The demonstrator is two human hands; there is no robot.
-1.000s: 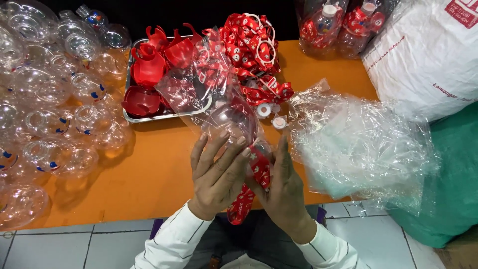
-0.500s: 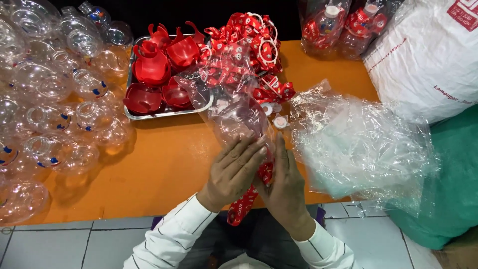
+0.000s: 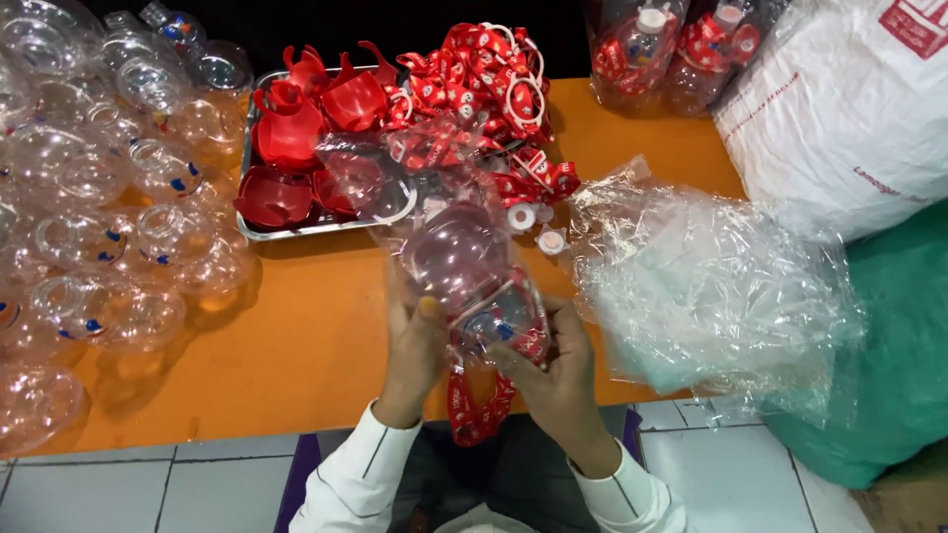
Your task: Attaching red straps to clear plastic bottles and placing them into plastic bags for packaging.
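The big orange worktop (image 3: 296, 336) fills most of your view. On your far right a big white sack (image 3: 839, 109) leans over a green sack (image 3: 889, 355), and in front of them sits a puffy pile of clear plastic bags (image 3: 701, 286). On your far left is a big heap of clear round bottles (image 3: 89, 197). At the back a metal tray (image 3: 259, 229) holds red plastic holders (image 3: 296, 128), and next to it is a bunch of red straps (image 3: 474, 89). Two small white caps (image 3: 533, 227) lie on the worktop just past your hands. Now look at the middle: you hold one clear round bottle (image 3: 456, 252) inside a thin clear bag (image 3: 395, 178), right above the near edge of the worktop. The bottle's long way runs from you toward the tray, round end far, neck end near you. A red strap (image 3: 474, 405) hangs down from it past the edge. Your left hand (image 3: 415, 345) is on the left side of the bottle, fingers curled and pressed on the bag, thumb on top. Your right hand (image 3: 553, 375) is at the near end, pinching the bag and the red strap part by the neck. Both hands touch it, so neither is farther off; the right one sits closer to the neck end, and the bottle's round end points away from both grips.
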